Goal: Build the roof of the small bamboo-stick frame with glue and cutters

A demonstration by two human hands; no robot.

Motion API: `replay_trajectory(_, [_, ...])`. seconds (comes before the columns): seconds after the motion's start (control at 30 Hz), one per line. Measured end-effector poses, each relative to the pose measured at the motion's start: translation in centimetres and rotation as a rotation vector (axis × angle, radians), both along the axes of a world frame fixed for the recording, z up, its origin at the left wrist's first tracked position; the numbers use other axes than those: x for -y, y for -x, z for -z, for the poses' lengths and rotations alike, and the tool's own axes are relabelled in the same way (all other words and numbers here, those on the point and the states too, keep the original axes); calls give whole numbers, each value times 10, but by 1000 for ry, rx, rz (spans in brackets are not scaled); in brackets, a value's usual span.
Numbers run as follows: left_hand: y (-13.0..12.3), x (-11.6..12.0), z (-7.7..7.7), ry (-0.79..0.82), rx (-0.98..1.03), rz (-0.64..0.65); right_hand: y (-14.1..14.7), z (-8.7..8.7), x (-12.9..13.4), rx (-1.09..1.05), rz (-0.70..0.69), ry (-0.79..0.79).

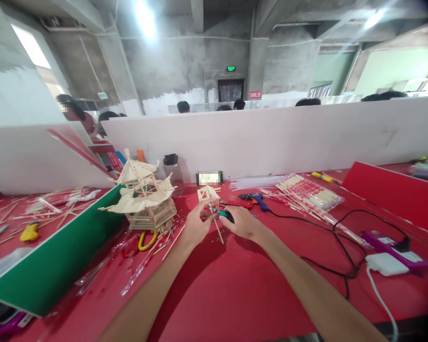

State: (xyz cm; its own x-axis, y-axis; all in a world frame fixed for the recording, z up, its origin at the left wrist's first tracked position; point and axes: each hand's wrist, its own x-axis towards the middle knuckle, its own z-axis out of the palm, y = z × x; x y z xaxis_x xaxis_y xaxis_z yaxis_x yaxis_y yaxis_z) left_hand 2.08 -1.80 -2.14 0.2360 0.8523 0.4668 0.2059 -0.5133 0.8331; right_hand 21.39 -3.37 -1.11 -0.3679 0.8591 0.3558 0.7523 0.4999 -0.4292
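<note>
My right hand (240,221) is closed around a pair of pliers with teal and black handles (227,215), their metal jaws (213,209) pointing left. At those jaws the fingers of my left hand (198,223) are pinched together; what lies between them is too small to make out. A thin wooden stick (218,232) slants down toward me just below the pliers. Right behind my hands stands a small wooden stick frame (208,194), partly covered by my left fingers. Left of them is a larger pavilion model (151,209) built of sticks, with two roof tiers.
A blue glue gun (259,201) trails a black cable to a purple power strip (395,249) with a white charger (387,264). Bundled sticks (310,192) lie back right. A green board (67,247), yellow-handled scissors (148,240) and a bottle (173,173) are left. A white partition (271,137) stands behind.
</note>
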Motion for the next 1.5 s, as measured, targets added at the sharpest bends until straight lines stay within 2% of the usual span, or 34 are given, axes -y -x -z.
replay_trajectory(0.13, [1, 0, -1, -13, 5, -11, -1, 6, -3, -93, -58, 17])
replay_trajectory(0.27, [1, 0, -1, -68, -10, -39, -1, 7, -2, -111, -44, 41])
replay_trajectory(0.5, [1, 3, -2, -50, -21, -22, 3, -2, 1, -7, 18, 50])
replay_trajectory(0.8, [-2, 6, -3, -79, -20, -38, 5, 2, -4, 143, 149, 36])
replay_trajectory(0.93, [-2, 8, -6, -90, -23, -51, -3, -2, -5, 146, 121, 45])
replay_trajectory(1.13, [3, 3, -12, 20, -18, -5, -29, -7, -3, 211, 49, 113])
replay_trajectory(1.23, [5, 1, -10, 57, -77, 75, -38, -1, -1, 277, 11, 150])
replay_trajectory(1.37, [5, -1, 3, 69, -230, 140, -39, 8, 4, 267, 1, 147])
replay_trajectory(1.5, [8, -3, 17, -49, -470, 80, -37, 2, 9, 310, -23, 128])
